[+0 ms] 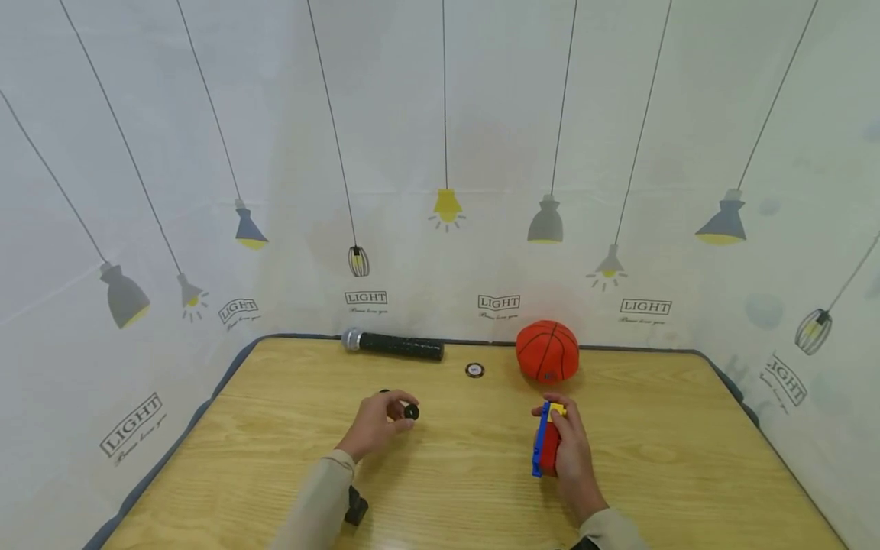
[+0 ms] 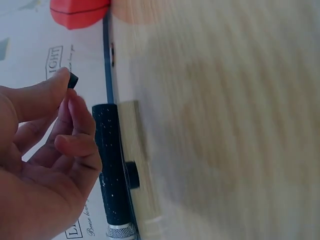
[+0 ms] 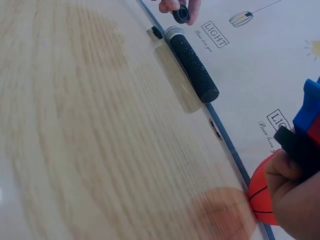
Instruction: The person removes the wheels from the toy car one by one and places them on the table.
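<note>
Between thumb and fingertips my left hand (image 1: 374, 424) pinches a small black wheel (image 1: 411, 412), raised over the table. The right wrist view shows this wheel (image 3: 181, 14) as round, with a hollow in its face. My right hand (image 1: 574, 451) grips a toy car (image 1: 548, 443) with a blue base, red body and yellow part. Close to that hand, the right wrist view shows a dark piece (image 3: 290, 142) beside the blue part; the hand partly hides it. Another small black piece (image 2: 132, 175) lies on the table near the microphone, mostly behind the left hand in the head view.
Along the back edge of the wooden table (image 1: 454, 489) lie a black microphone (image 1: 402, 346) with a silver head, a round chip (image 1: 475, 370) and a red basketball (image 1: 548, 351). A white curtain (image 1: 440, 114) printed with lamps surrounds the back and sides.
</note>
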Demonstrator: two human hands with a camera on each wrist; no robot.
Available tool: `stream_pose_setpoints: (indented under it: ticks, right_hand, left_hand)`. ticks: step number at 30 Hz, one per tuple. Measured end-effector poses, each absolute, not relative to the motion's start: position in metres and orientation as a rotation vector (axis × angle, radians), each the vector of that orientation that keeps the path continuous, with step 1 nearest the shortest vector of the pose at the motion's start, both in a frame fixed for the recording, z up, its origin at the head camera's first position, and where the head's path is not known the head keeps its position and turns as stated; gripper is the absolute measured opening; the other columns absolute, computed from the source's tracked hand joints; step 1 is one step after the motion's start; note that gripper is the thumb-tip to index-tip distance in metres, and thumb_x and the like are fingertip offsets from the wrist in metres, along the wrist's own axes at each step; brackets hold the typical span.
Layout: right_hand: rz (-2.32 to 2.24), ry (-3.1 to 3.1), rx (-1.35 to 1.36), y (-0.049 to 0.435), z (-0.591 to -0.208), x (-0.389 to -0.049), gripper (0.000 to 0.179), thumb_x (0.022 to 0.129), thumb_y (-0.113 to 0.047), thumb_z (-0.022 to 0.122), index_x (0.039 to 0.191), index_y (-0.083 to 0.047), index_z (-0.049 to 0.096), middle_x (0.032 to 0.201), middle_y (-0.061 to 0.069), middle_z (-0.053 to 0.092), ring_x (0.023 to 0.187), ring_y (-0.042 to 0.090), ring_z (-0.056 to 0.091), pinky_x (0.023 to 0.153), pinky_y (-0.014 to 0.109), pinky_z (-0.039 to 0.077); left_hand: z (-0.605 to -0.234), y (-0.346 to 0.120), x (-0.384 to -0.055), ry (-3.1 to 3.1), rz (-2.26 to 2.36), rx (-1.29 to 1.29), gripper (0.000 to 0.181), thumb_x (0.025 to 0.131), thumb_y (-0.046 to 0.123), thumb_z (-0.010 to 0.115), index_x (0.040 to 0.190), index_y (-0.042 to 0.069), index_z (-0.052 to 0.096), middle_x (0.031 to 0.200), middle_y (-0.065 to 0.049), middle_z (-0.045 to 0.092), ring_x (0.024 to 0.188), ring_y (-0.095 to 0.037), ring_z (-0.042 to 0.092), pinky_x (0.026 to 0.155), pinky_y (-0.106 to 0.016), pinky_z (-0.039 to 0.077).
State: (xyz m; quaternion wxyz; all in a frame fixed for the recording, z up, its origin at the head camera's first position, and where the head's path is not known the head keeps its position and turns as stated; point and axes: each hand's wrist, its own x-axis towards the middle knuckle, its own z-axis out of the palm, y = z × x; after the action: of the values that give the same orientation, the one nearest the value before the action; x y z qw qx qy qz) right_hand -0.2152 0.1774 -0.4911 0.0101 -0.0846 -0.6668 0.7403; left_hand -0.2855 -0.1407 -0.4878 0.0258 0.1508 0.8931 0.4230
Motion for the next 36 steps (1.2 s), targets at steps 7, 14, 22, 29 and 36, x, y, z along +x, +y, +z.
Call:
stream_pose_setpoints:
  ticks: [7, 14, 22, 29, 36]
  right_hand:
    - [2.274, -2.115, -0.273, 0.174, -0.492, -0.218, 0.034, 0.111, -0.026, 0.024, 0.142, -0.022, 0.035, 0.128, 0.001, 0.052, 0.089, 0.02, 0.049, 0.071, 0.029, 0.048]
    - [2.268, -2.125, -0.304, 0.171, -0.494, -0.217, 0.033, 0.11, -0.025, 0.025, 0.141, -0.022, 0.037, 0.136, 0.01, 0.05, 0.086, 0.022, 0.049, 0.068, 0.03, 0.048]
    - [2.237, -2.158, -0.322, 0.169, -0.493, -0.217, 0.035, 0.11, -0.027, 0.025, 0.143, -0.022, 0.036, 0.139, 0.012, 0.049, 0.085, 0.022, 0.049, 0.067, 0.03, 0.048]
    - [2.24, -2.162, -0.332, 0.169, -0.493, -0.216, 0.036, 0.11, -0.027, 0.025, 0.143, -0.021, 0.036, 0.14, 0.013, 0.049, 0.088, 0.023, 0.049, 0.069, 0.031, 0.047]
    - [2.252, -2.151, -0.329, 0.17, -0.494, -0.215, 0.036, 0.11, -0.028, 0.025, 0.144, -0.021, 0.035, 0.142, 0.013, 0.048, 0.086, 0.022, 0.05, 0.067, 0.031, 0.049]
  left_hand:
    - [-0.477, -0.147, -0.314, 2.925, 1.114, 0.393, 0.026, 0.082, 0.003, 0.08, 0.104, 0.009, 0.069, 0.083, -0.005, 0.069, 0.074, -0.013, 0.061, 0.071, -0.031, 0.052]
    - [-0.473, -0.151, -0.336, 2.976, 0.962, 0.419, 0.023, 0.079, 0.006, 0.083, 0.098, 0.009, 0.07, 0.085, -0.005, 0.07, 0.078, -0.015, 0.061, 0.073, -0.034, 0.052]
    - [-0.475, -0.151, -0.35, 2.988, 0.778, 0.463, 0.021, 0.075, 0.012, 0.087, 0.091, 0.016, 0.075, 0.112, -0.01, 0.074, 0.111, -0.032, 0.065, 0.103, -0.051, 0.046]
    - [-0.484, -0.147, -0.357, 3.025, 0.661, 0.33, 0.023, 0.073, 0.018, 0.089, 0.091, 0.025, 0.076, 0.126, -0.014, 0.069, 0.109, -0.043, 0.055, 0.088, -0.059, 0.047]
    - [-0.491, -0.146, -0.36, 3.029, 0.633, 0.229, 0.023, 0.072, 0.016, 0.09, 0.09, 0.025, 0.078, 0.113, -0.013, 0.072, 0.106, -0.043, 0.052, 0.088, -0.06, 0.042]
